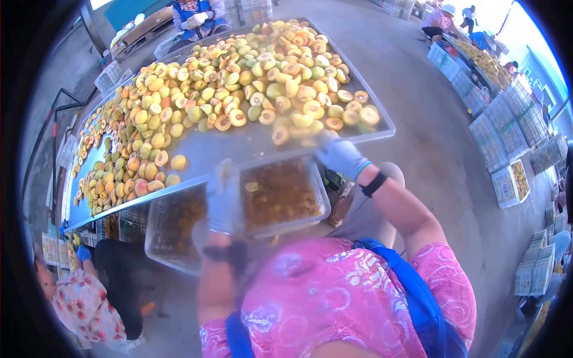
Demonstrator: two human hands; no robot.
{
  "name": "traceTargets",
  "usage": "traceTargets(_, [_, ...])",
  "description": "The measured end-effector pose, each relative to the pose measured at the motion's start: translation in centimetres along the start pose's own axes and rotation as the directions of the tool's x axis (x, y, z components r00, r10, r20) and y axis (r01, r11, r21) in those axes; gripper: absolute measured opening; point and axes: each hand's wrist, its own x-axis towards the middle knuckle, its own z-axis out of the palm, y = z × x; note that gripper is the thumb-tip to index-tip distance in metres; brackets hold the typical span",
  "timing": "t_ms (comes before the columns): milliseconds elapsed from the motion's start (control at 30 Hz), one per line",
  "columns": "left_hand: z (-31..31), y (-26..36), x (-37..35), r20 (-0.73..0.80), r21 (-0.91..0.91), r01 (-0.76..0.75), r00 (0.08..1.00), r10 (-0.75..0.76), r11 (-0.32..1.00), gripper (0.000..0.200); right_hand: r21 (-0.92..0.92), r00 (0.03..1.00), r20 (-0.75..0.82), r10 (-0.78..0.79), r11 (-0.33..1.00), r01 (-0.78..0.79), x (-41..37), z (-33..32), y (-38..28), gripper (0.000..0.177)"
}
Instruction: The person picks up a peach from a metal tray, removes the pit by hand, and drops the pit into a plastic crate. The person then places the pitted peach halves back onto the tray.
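Many halved yellow fruits (239, 83) lie heaped on a metal table (209, 149). My left hand (222, 197), in a pale glove, is raised over the table's near edge, between two bins; it is blurred, so its fingers and anything in them cannot be made out. My right hand (339, 155), also gloved, reaches to the near right part of the table beside the fruit, its fingers smeared by motion. Below the edge, a clear bin (325, 206) holds brownish liquid and fruit pieces, and a second bin (152, 238) stands to its left.
A co-worker in a blue vest (200, 21) is across the table, gloved hands together. Another person (89, 298) sits at the lower left. White crates (492, 140) are stacked along the right, near another fruit-covered table (486, 65) with more people.
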Motion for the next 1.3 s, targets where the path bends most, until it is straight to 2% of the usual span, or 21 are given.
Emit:
traceTargets(67, [-2.5,-1.3,3.0,-0.064,0.060,-0.010,0.998,0.014,0.998,0.030,0.102,0.999,-0.048,0.024,0.995,-0.019,0.8,-3.0,0.1,0.025])
traceTargets(133, [-4.5,-5.2,5.6,-0.032,0.330,-0.033,0.998,0.046,0.943,0.038,-0.047,0.998,-0.062,0.001,0.999,-0.004,2.0,-4.6,1.2,0.028])
traceTargets(167, [-5.3,-8.3,6.4,-0.026,0.327,-0.037,0.998,0.048,0.944,0.038,0.040,0.985,-0.063,0.160,0.987,-0.158,3.2,-3.0,4.2,0.032])
traceTargets(233, [-5.5,-12.1,8.0,-0.040,0.544,0.165,0.984,-0.171,0.822,0.044,-0.006,0.976,-0.050,0.214,0.977,-0.214,4.2,-3.7,4.8,0.034])
traceTargets(267, [-5.3,-12.4,8.4,-0.025,0.539,0.150,0.986,-0.162,0.829,0.044,-0.051,0.966,-0.036,0.257,0.965,-0.259,4.5,-4.0,4.8,0.035])
traceTargets(333, [-5.4,-8.5,9.2,0.017,0.668,0.316,0.899,-0.438,0.674,0.048,-0.087,0.940,0.004,0.342,0.936,-0.340,5.3,-4.7,4.0,0.035])
traceTargets(367, [-5.1,-8.6,9.4,0.037,0.723,0.295,0.887,-0.461,0.625,0.046,-0.244,0.958,0.127,0.255,0.945,-0.219,5.6,-4.8,3.4,0.035])
traceTargets(400, [-5.0,-8.6,9.5,0.052,0.721,0.286,0.886,-0.461,0.631,0.046,-0.375,0.947,0.265,0.182,0.924,-0.072,5.9,-4.7,3.0,0.034])
traceTargets(433, [-5.1,-8.4,9.5,0.068,0.711,0.286,0.882,-0.467,0.642,0.046,-0.409,0.964,0.209,0.167,0.910,-0.069,6.8,-0.9,6.0,0.035])
traceTargets(600, [-4.9,-8.4,9.4,0.046,0.728,0.272,0.897,-0.440,0.629,0.041,-0.324,0.948,0.115,0.295,0.914,-0.245,9.5,5.7,6.7,0.039])
traceTargets(667, [-4.7,-8.2,9.4,0.047,0.733,0.274,0.893,-0.448,0.622,0.040,-0.256,0.976,0.078,0.205,0.950,-0.179,10.8,7.2,5.0,0.040])
traceTargets(733, [-4.7,-8.3,9.4,0.027,0.740,0.286,0.891,-0.452,0.609,0.039,-0.026,0.940,0.169,0.296,0.955,-0.296,12.4,6.5,0.4,0.043])
traceTargets(800, [-4.9,-9.8,9.2,0.051,0.750,0.202,0.932,-0.360,0.630,0.038,-0.058,0.963,0.241,0.122,0.992,-0.112,14.0,9.4,-2.9,0.045])
traceTargets(867, [-5.3,-9.3,9.2,0.028,0.745,0.208,0.940,-0.341,0.634,0.035,0.194,0.972,0.219,-0.081,0.980,0.038,15.1,11.5,-5.7,0.044])
traceTargets(933, [-5.9,-9.7,9.5,0.210,0.737,0.082,0.915,-0.343,0.671,0.032,0.323,0.961,0.260,-0.094,0.946,0.005,15.2,7.3,-9.8,0.043])
traceTargets(1000, [-6.5,-12.1,9.6,0.227,0.714,0.049,0.927,-0.298,0.698,0.030,0.320,0.976,0.184,-0.114,0.946,0.050,16.6,6.0,-9.4,0.041])
traceTargets(1033, [-6.5,-11.7,9.6,0.236,0.691,0.039,0.932,-0.277,0.722,0.029,0.248,0.982,0.189,-0.020,0.968,-0.028,17.8,5.2,-8.8,0.038])
traceTargets(1100, [-6.3,-10.6,9.8,0.248,0.652,0.017,0.940,-0.234,0.758,0.024,0.209,0.980,0.029,-0.195,0.960,0.185,21.7,6.3,-2.9,0.033])
traceTargets(1200, [-6.3,-9.8,10.1,0.240,0.601,0.048,0.941,-0.238,0.798,0.021,0.143,1.000,0.001,-0.010,0.990,0.010,24.3,1.3,1.6,0.035])
traceTargets(1233, [-6.2,-8.9,10.2,0.225,0.591,0.077,0.940,-0.256,0.803,0.019,0.006,0.990,-0.142,0.011,1.000,-0.010,25.9,1.6,3.7,0.036])
traceTargets(1300, [-6.2,-9.2,10.1,0.198,0.589,0.088,0.948,-0.249,0.803,0.019,-0.202,0.997,-0.004,0.078,0.976,-0.077,28.7,0.9,7.7,0.038])
